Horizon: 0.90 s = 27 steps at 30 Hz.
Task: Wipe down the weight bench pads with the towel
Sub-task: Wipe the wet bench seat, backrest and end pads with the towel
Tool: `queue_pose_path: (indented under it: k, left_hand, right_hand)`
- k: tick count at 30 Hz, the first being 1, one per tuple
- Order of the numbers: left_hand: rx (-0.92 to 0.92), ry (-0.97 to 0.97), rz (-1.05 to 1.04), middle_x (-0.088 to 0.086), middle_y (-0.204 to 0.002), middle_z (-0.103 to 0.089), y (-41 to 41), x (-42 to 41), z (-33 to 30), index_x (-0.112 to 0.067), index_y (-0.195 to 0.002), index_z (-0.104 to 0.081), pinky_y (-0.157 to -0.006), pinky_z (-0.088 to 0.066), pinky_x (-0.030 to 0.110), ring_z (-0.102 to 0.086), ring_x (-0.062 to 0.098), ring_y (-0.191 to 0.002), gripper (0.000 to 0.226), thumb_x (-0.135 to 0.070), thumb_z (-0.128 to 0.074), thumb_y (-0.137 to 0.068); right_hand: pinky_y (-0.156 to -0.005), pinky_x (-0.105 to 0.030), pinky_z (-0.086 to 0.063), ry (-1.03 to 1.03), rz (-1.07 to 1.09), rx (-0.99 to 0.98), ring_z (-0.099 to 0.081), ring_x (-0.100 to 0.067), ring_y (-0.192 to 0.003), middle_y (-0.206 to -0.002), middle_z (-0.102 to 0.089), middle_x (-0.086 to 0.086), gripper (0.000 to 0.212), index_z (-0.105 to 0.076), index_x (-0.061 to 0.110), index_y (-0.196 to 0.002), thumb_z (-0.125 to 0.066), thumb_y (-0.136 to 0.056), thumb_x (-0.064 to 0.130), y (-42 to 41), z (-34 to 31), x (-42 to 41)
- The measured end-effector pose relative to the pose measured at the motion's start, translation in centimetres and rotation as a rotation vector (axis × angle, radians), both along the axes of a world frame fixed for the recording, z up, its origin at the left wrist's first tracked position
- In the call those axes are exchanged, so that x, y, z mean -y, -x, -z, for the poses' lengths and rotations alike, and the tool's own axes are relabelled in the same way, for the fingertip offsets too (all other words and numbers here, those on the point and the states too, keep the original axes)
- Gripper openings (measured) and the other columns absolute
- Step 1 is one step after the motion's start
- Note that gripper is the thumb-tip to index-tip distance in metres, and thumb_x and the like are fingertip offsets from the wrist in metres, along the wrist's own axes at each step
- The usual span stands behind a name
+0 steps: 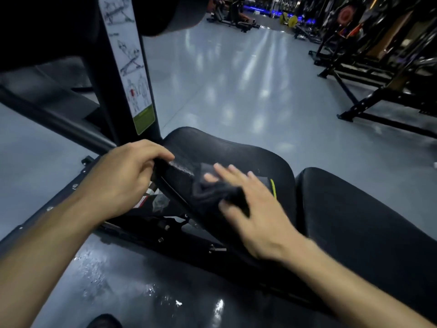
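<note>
Head view: the seat pad [227, 150] of the weight bench is black, tilted, with its rounded far end raised and pointing away from the camera; its long axis runs from the lower right toward the upper centre of the frame. A second black pad [369, 221] lies just beside it on the right, separated by a narrow gap. The left hand [120, 176] grips the near left edge of the seat pad, fingers curled over the rim. The right hand [250, 202] lies on the dark towel [212, 192], fingers straight and spread, pressing it flat against the pad; the hand is blurred. The towel sits crumpled on the middle of the seat pad, partly under the right palm, and its outline is hard to separate from the black upholstery. A yellow-green strip [273, 189] shows at the pad's near end just beyond the fingers. Left of the pad stands a black upright post [113, 91] bearing an exercise diagram label [132, 67]. The bench frame [165, 223] runs beneath the pad. The grey floor [236, 79] is glossy. Racks [378, 67] stand well apart at right.
</note>
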<state>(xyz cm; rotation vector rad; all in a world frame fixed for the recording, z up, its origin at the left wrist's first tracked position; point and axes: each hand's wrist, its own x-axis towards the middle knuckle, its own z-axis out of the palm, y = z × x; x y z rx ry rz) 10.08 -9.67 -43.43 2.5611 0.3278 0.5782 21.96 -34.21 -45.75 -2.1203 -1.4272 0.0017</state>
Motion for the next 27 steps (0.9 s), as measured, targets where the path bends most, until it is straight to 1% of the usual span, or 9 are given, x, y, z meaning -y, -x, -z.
queue_pose_path:
  k: [2, 5, 7, 12, 14, 16, 18, 20, 27]
  left_hand:
    - [-0.011, -0.010, -0.003, -0.016, -0.123, -0.067, 0.4, -0.9, 0.1, -0.029, -0.115, -0.072, -0.098, -0.047, 0.032, -0.061, 0.012, -0.115, 0.044, 0.003, -0.050, -0.094]
    - [-0.014, 0.010, -0.055, -0.017, -0.123, -0.067, 1.4, -2.0, 0.3, -0.032, -0.116, -0.071, -0.095, -0.047, 0.032, -0.061, 0.011, -0.113, 0.043, 0.000, -0.051, -0.095]
    - [-0.028, 0.014, -0.075, -0.018, -0.124, -0.067, 1.9, -2.7, 0.6, -0.033, -0.117, -0.070, -0.096, -0.049, 0.035, -0.061, 0.011, -0.115, 0.042, -0.003, -0.051, -0.097]
    - [-0.063, 0.006, -0.116, -0.013, -0.126, -0.068, 1.3, -4.4, 1.4, -0.032, -0.121, -0.069, -0.096, -0.050, 0.038, -0.063, 0.016, -0.115, 0.041, -0.004, -0.050, -0.098]
    - [-0.072, 0.022, -0.124, -0.013, -0.126, -0.068, 1.1, -4.9, 1.6, -0.032, -0.122, -0.069, -0.099, -0.050, 0.037, -0.063, 0.015, -0.115, 0.041, -0.005, -0.050, -0.099]
    - [-0.072, 0.044, -0.132, -0.013, -0.125, -0.069, 1.2, -5.4, 1.6, -0.032, -0.123, -0.069, -0.101, -0.049, 0.034, -0.064, 0.012, -0.116, 0.042, -0.004, -0.050, -0.099]
    - [-0.063, 0.072, -0.147, -0.015, -0.123, -0.070, 1.5, -6.0, 1.6, -0.033, -0.123, -0.069, -0.102, -0.049, 0.031, -0.064, 0.008, -0.114, 0.044, -0.002, -0.048, -0.098]
    - [-0.048, 0.111, -0.164, -0.017, -0.119, -0.071, 1.9, -6.5, 1.5, -0.034, -0.121, -0.070, -0.101, -0.049, 0.028, -0.065, 0.006, -0.112, 0.046, -0.001, -0.048, -0.097]
    - [-0.026, 0.161, -0.222, -0.017, -0.116, -0.072, 3.1, -7.5, 1.2, -0.034, -0.121, -0.069, -0.098, -0.050, 0.025, -0.065, 0.001, -0.108, 0.048, -0.001, -0.045, -0.096]
  right_hand:
    - [-0.109, -0.025, -0.026, 0.039, 0.306, -0.112, -0.042, -0.001, -0.136, -0.138, -0.055, 0.019, 0.041, -0.054, 0.036, -0.140, -0.040, -0.103, 0.049, -5.8, -0.4, -1.0]
    - [-0.099, -0.043, -0.036, 0.188, 0.781, -0.239, -0.053, -0.039, -0.126, -0.131, -0.062, -0.019, 0.066, -0.059, 0.014, -0.128, -0.025, -0.101, 0.063, -12.1, -1.2, -3.9]
    - [-0.108, -0.045, -0.034, 0.196, 0.698, -0.101, -0.050, -0.037, -0.130, -0.136, -0.059, -0.020, 0.069, -0.058, 0.013, -0.131, -0.021, -0.098, 0.062, -11.1, -0.6, -6.4]
    - [-0.126, -0.029, 0.002, 0.103, -0.034, 0.120, -0.005, -0.001, -0.155, -0.166, -0.019, 0.022, 0.057, -0.025, 0.045, -0.157, -0.032, -0.101, 0.052, 0.5, -0.7, -7.3]
    - [-0.122, -0.018, 0.001, 0.059, -0.101, 0.066, -0.012, 0.009, -0.150, -0.161, -0.026, 0.028, 0.049, -0.035, 0.047, -0.152, -0.041, -0.103, 0.043, -0.2, -1.4, -6.3]
    - [-0.109, -0.004, -0.014, 0.010, 0.083, -0.114, -0.037, 0.019, -0.131, -0.141, -0.049, 0.032, 0.031, -0.054, 0.045, -0.135, -0.045, -0.105, 0.040, -3.5, -2.4, -6.7]
    - [-0.090, -0.024, -0.035, 0.124, 0.379, -0.181, -0.058, -0.013, -0.118, -0.116, -0.066, 0.007, 0.034, -0.063, 0.029, -0.104, -0.037, -0.105, 0.050, -7.1, -3.4, -8.7]
    - [-0.082, -0.038, -0.034, 0.288, 0.522, -0.175, -0.059, -0.038, -0.111, -0.112, -0.066, -0.016, 0.058, -0.061, 0.015, -0.096, -0.026, -0.103, 0.061, -9.3, -3.8, -11.5]
    - [-0.077, -0.038, -0.037, 0.351, 0.290, -0.127, -0.057, -0.035, -0.092, -0.100, -0.063, -0.017, 0.053, -0.051, 0.016, -0.075, -0.034, -0.101, 0.060, -8.7, -5.0, -20.0]
